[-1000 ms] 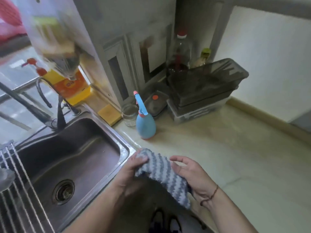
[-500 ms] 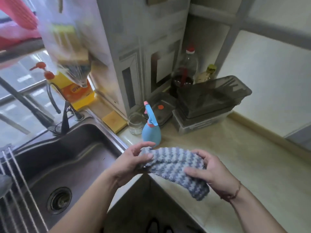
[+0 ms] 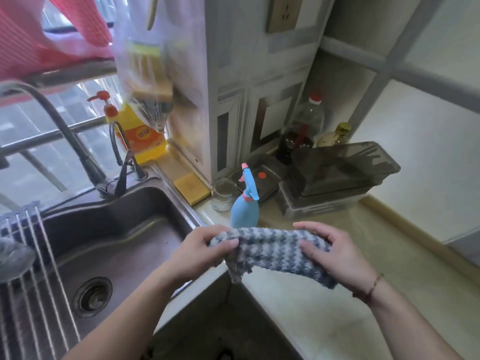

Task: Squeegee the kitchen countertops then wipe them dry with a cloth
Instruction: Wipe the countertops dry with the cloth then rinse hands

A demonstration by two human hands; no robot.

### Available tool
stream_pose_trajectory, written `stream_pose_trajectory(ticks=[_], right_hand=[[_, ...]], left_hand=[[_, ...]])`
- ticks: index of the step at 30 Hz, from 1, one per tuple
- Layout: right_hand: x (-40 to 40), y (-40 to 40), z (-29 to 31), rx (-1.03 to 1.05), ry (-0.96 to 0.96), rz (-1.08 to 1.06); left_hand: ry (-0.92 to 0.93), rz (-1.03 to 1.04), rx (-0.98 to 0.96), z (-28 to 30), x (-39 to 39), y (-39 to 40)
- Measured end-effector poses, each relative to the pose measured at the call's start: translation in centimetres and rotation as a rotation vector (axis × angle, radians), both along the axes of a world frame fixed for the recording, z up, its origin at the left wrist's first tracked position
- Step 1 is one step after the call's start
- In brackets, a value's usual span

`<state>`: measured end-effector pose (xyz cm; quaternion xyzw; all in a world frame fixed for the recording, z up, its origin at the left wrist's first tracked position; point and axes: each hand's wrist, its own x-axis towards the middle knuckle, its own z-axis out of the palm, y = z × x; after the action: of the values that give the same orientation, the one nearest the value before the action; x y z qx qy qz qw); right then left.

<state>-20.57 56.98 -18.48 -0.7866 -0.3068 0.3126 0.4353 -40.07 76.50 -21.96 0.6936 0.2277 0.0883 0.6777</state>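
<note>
Both hands hold the cloth (image 3: 275,252) stretched between them in the air, over the front corner of the counter (image 3: 345,302) where it meets the sink (image 3: 124,245). The left hand (image 3: 200,252) pinches one end with thumb on top and fingers curled under; the right hand (image 3: 337,255) grips the other end, fingers wrapped over the top edge. A loose flap hangs down from the middle, so the cloth looks only partly folded. The step in hand seems to be readying the cloth for the drying pass, and it would go best if the flap is tucked in first, making a flat pad with a clean face down; a dangling edge would drag and leave streaks. From there, one hand can press the pad flat and work in long overlapping strokes, pushing any leftover water toward the sink rather than off the front lip. No squeegee shows in view, so whether that part is finished cannot be told. Just beyond the cloth stands a blue spray bottle (image 3: 245,203), with a glass jar (image 3: 222,194) beside it and a yellow sponge (image 3: 191,188) near the sink's rim; farther back, stacked containers (image 3: 335,183) and bottles (image 3: 310,120) fill the corner. The bottle and jar are light and likely to tip if the cloth sweeps into them, so wiping round them, or lifting each to dry beneath, is the safer way.
</note>
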Motion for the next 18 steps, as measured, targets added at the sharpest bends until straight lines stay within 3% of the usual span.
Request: stream_pose_trajectory(ticks=[2, 5, 7, 10, 13, 18], right_hand=[[-0.5, 0.1, 0.3, -0.072, 0.042, 0.084], [-0.7, 0.0, 0.2, -0.255, -0.251, 0.354], [-0.6, -0.1, 0.2, -0.259, -0.337, 0.45], [-0.6, -0.4, 0.7, -0.119, -0.222, 0.378], [-0.8, -0.6, 0.4, -0.027, -0.251, 0.297], [-0.5, -1.5, -0.3, 0.17, -0.244, 0.03]], left_hand=[[-0.068, 0.12, -0.182, 0.0, -0.2, -0.2], [-0.065, 0.25, -0.348, -0.4, -0.3, -0.1], [-0.033, 0.303, -0.414, -0.4, -0.5, -0.1], [-0.045, 0.294, -0.445, -0.4, -1.0, -0.2], [-0.106, 0.234, -0.42, -0.3, -1.4, -0.1], [-0.05, 0.065, -0.135, 0.6, -1.7, 0.2]])
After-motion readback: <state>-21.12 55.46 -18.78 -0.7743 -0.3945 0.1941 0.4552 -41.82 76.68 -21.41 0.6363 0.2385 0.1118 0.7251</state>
